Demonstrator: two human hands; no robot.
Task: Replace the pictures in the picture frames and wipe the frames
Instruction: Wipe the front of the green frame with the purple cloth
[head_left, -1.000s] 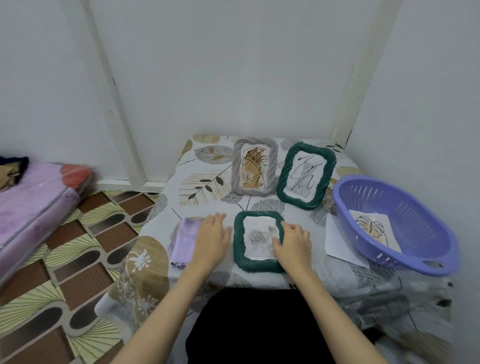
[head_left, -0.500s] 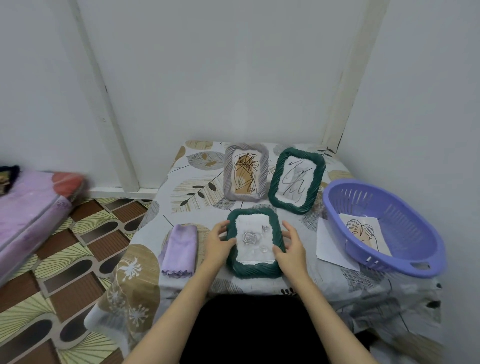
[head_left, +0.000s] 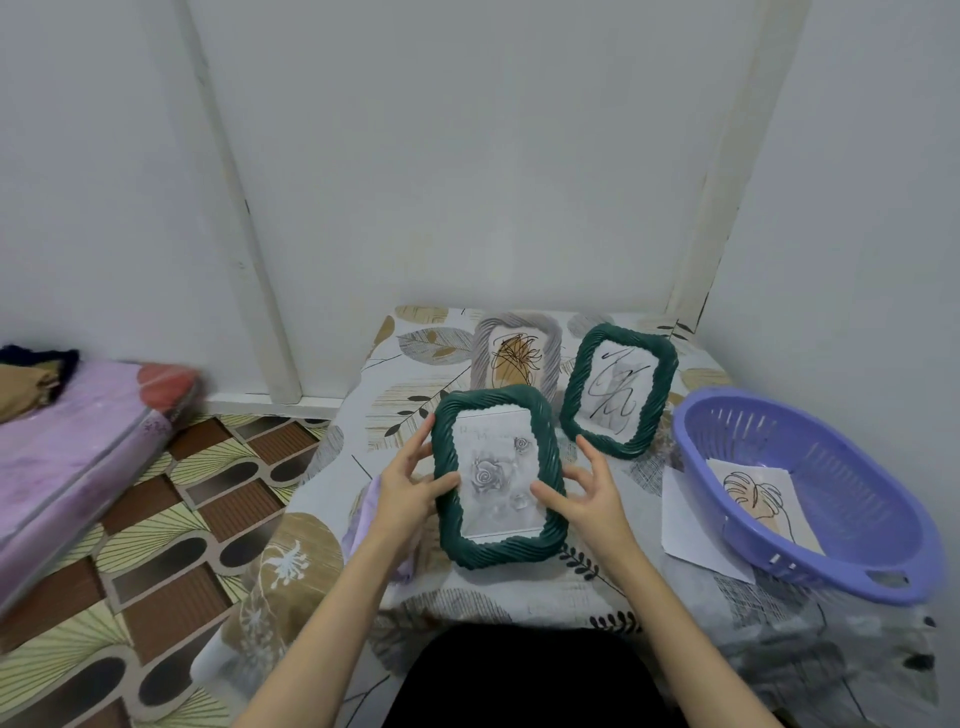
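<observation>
A dark green rope-pattern picture frame with a grey rose picture is lifted off the table and tilted toward me. My left hand grips its left edge, thumb on the front. My right hand holds its right edge with thumb on the front and fingers spread. A grey frame with a brown drawing and a second green frame with a black scribble stand at the back of the table. A lilac cloth lies mostly hidden under my left forearm.
A purple plastic basket at the right holds a leaf drawing, with a white sheet partly under it. The table has a leaf-print cover. A pink mattress lies on the patterned floor to the left. Walls close behind.
Both hands closed on the sides of the green rose frame and raised it from lying flat on the table to tilted up in front of me.
</observation>
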